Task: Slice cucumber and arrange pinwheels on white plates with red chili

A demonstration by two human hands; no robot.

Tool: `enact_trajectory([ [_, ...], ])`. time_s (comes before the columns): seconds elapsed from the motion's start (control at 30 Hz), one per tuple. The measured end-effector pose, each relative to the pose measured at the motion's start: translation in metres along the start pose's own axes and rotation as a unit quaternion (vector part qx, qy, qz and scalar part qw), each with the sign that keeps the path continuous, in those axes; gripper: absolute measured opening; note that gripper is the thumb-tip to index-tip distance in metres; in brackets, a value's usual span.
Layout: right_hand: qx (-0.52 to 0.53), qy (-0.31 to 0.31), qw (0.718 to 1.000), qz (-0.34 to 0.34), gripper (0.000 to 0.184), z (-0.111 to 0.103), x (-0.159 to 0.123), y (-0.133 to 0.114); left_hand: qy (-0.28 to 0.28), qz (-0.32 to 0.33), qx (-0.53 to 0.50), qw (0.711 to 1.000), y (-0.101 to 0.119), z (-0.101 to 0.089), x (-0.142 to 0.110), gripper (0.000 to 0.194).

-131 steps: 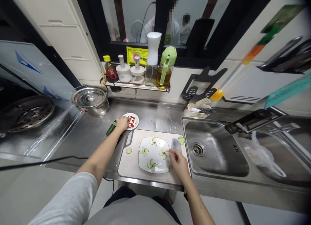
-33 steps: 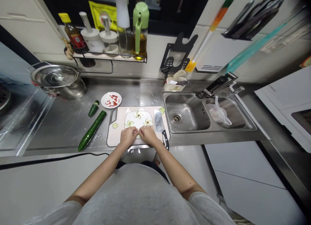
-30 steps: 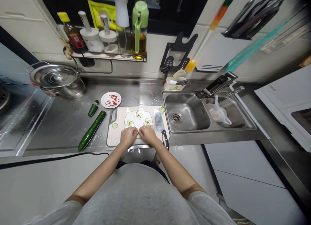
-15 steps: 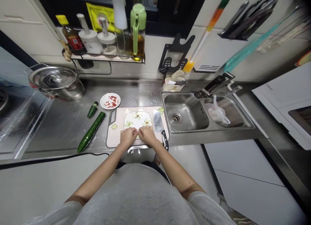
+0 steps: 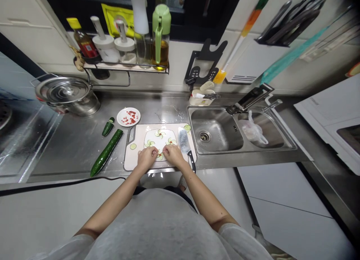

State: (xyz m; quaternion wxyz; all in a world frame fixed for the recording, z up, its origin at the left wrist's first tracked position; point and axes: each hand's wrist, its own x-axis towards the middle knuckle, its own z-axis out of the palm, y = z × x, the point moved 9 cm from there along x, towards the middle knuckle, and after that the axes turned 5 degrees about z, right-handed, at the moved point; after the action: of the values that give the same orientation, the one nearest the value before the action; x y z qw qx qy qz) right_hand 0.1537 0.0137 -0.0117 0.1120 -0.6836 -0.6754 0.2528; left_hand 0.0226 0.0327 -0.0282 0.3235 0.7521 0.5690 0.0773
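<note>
A white square plate (image 5: 159, 142) lies on a pale cutting board (image 5: 131, 160), carrying several pinwheels of thin cucumber slices with red bits at their centres. My left hand (image 5: 147, 157) and my right hand (image 5: 173, 156) rest at the plate's near edge, on either side of the nearest pinwheel (image 5: 160, 155). Both hands have their fingers pinched together; anything between the tips is too small to make out. A kitchen knife (image 5: 184, 140) lies on the board right of the plate. Loose cucumber slices (image 5: 133, 146) sit on the board at left and far right.
A small white plate (image 5: 119, 119) of red bits stands behind the board. Left of it lie a long cucumber (image 5: 107, 153) and a cut cucumber piece (image 5: 107, 128). A lidded steel pot (image 5: 84, 102) is farther left. The double sink (image 5: 216, 153) adjoins on the right.
My hands have drawn slightly apart, and the nearest pinwheel with its red centre now shows between them. The view has shifted a little.
</note>
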Motion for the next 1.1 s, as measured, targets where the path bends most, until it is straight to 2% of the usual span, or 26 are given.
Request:
enact_trajectory([
  [0.2, 0.041, 0.037, 0.999, -0.002, 0.01, -0.009, 0.0, 0.0, 0.011, -0.005, -0.015, 1.0, 0.002, -0.009, 0.003, 0.016],
  [0.53, 0.134, 0.114, 0.984, -0.009, 0.015, -0.036, 0.001, 0.009, 0.135, -0.025, -0.049, 0.989, -0.017, -0.055, 0.024, 0.019],
  [0.7, 0.165, 0.143, 0.976, -0.004, 0.022, -0.051, -0.001, 0.023, 0.188, -0.06, -0.022, 0.98, -0.045, -0.097, 0.041, 0.021],
  [0.93, 0.181, 0.156, 0.971, 0.01, 0.029, -0.066, 0.001, 0.034, 0.211, -0.129, 0.055, 0.967, -0.097, -0.153, 0.07, 0.024],
  [1.0, 0.182, 0.154, 0.971, 0.015, 0.03, -0.067, 0.003, 0.035, 0.209, -0.144, 0.075, 0.964, -0.107, -0.162, 0.079, 0.025],
  [1.1, 0.182, 0.147, 0.972, 0.012, 0.03, -0.065, 0.008, 0.034, 0.191, -0.158, 0.103, 0.963, -0.115, -0.164, 0.096, 0.025],
])
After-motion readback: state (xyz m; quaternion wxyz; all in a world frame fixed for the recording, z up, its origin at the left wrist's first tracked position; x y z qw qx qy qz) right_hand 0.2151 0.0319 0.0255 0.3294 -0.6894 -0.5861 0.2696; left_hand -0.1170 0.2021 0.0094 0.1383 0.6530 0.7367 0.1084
